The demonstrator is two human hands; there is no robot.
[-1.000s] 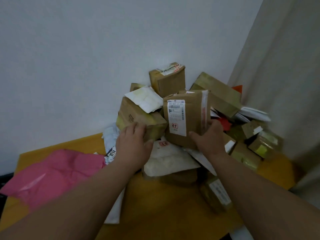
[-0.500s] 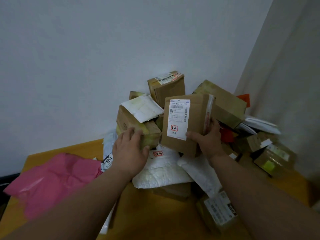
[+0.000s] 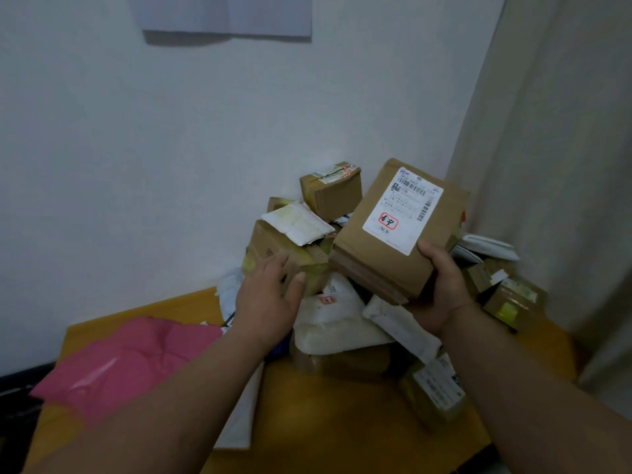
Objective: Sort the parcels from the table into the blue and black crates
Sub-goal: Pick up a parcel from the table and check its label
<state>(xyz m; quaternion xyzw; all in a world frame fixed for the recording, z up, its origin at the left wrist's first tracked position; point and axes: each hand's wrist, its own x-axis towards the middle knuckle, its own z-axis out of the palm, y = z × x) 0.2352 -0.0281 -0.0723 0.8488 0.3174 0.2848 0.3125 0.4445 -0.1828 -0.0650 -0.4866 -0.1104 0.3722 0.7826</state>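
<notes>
My right hand [image 3: 439,289] grips a brown cardboard parcel [image 3: 379,241] by its lower right corner, lifted and tilted above the pile. The parcel carries a white shipping label [image 3: 403,208] with a red stamp. My left hand [image 3: 270,295] is open, fingers spread, just in front of a taped brown box [image 3: 270,248] at the left of the pile. The pile of boxes and white padded mailers [image 3: 328,316] sits on the yellow table [image 3: 325,415] in the corner. Neither crate is in view.
A pink plastic mailer [image 3: 126,360] lies at the table's left. A small box [image 3: 333,189] tops the pile against the white wall. More small boxes [image 3: 509,302] crowd the right, beside a curtain [image 3: 564,165]. A labelled parcel [image 3: 436,388] lies near the front right.
My right hand has lifted the brown parcel up and to the right, tilting it. My left hand has come off the taped box and opened. The view has tilted upward.
</notes>
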